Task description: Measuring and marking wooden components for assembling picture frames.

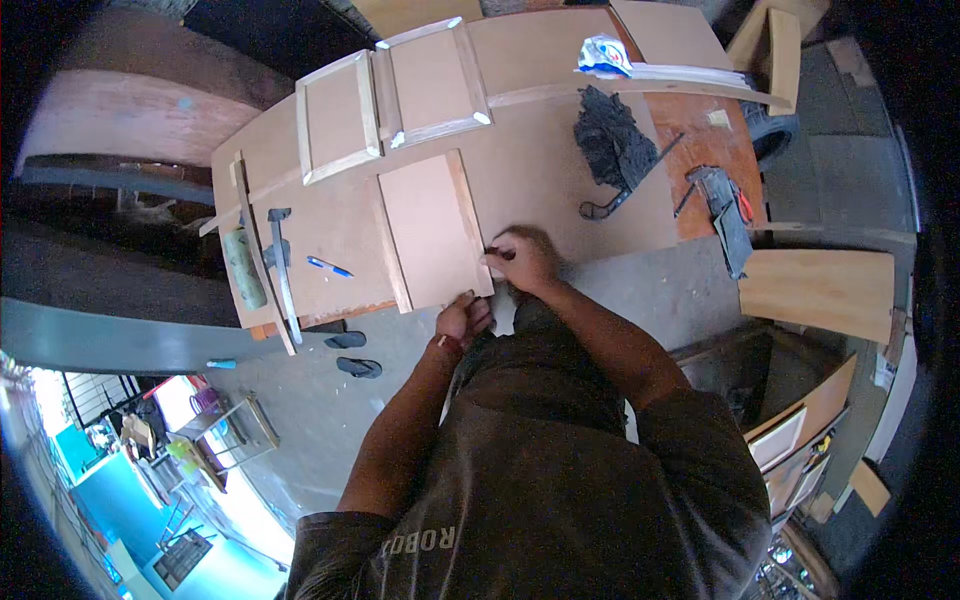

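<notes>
The left hand (463,318) curls over the near corner of a wooden panel (430,232). The right hand (522,258) pinches a dark marker (497,252) at the panel's edge.

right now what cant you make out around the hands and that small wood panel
- Head view: what the right hand holds at the panel edge; too small, fingers cover it.
- Left hand: fingertips hidden under the panel's near corner.
- Dark tool on the workbench: type unclear, too small.
</notes>
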Action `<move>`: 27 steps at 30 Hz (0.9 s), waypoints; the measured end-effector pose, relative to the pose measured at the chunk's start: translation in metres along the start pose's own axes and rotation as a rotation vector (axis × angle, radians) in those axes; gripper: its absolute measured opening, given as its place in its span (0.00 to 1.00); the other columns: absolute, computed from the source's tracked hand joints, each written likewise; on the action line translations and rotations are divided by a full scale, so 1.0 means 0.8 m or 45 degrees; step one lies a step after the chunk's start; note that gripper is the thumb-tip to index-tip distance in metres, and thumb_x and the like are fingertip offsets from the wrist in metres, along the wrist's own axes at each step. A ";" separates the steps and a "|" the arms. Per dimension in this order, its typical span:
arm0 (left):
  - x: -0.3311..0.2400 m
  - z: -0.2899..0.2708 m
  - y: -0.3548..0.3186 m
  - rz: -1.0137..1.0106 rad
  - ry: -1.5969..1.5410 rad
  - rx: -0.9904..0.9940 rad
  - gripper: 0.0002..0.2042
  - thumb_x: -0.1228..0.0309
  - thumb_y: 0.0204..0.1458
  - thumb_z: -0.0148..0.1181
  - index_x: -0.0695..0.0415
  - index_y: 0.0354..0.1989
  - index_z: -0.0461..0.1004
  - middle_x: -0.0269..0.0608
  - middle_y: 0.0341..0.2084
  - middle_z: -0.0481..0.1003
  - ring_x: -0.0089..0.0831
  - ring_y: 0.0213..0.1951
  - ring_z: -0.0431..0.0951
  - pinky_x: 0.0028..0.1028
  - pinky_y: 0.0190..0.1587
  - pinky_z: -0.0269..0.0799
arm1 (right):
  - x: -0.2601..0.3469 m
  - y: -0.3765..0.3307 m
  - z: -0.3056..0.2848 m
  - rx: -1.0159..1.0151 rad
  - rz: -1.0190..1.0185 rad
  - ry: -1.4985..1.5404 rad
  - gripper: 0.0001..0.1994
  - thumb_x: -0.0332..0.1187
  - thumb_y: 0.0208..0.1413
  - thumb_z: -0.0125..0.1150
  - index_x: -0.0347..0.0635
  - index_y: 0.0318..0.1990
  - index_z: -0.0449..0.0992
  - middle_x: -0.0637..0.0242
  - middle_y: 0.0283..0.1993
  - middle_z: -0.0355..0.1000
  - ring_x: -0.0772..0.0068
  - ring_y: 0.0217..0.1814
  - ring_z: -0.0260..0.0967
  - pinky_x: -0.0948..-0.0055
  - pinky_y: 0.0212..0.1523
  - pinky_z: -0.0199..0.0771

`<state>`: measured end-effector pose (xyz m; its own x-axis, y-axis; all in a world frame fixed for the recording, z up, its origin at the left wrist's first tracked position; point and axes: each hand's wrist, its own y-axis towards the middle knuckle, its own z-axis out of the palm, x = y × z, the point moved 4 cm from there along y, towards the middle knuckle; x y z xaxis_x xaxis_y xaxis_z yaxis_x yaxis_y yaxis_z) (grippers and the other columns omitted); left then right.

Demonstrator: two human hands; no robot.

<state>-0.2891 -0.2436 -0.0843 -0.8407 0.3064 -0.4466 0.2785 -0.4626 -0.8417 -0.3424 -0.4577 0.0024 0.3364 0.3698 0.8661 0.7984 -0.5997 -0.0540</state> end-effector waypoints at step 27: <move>0.031 -0.302 -0.049 0.154 -0.113 -0.230 0.09 0.72 0.52 0.53 0.57 0.39 0.76 0.39 0.29 0.77 0.30 0.26 0.75 0.29 0.25 0.70 | 0.007 -0.041 0.033 0.314 -0.091 -0.289 0.51 0.50 0.32 0.76 0.43 0.65 0.55 0.48 0.62 0.59 0.47 0.62 0.59 0.53 0.62 0.59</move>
<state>-0.2087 -0.0172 -0.1360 -0.8315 0.1793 -0.5258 0.4517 -0.3329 -0.8277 -0.3532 -0.4173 -0.0043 0.3557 0.5699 0.7407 0.9114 -0.3871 -0.1398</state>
